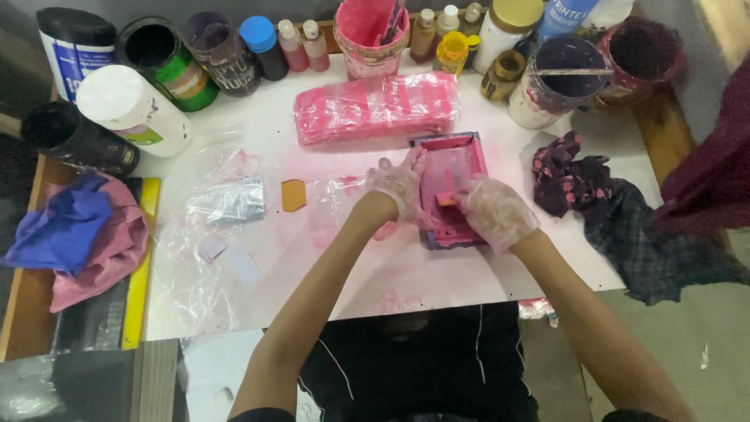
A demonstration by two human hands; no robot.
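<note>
A small rectangular frame (461,148) smeared with pink ink lies on the white table sheet (406,273). My left hand (398,184), in a clear glove, presses on the frame's left edge. My right hand (494,209), also gloved, grips a small orange scraper (447,198) and holds it against the pink surface inside the frame. Just beyond the frame lies a stack of pink pieces in clear plastic wrap (376,107).
Jars, tubs and bottles of ink line the table's far edge, among them a pink tub (369,35) and a white bottle (133,109). A stained dark rag (578,187) lies to the right, blue and pink cloths (74,234) to the left, crumpled plastic film (226,203) between.
</note>
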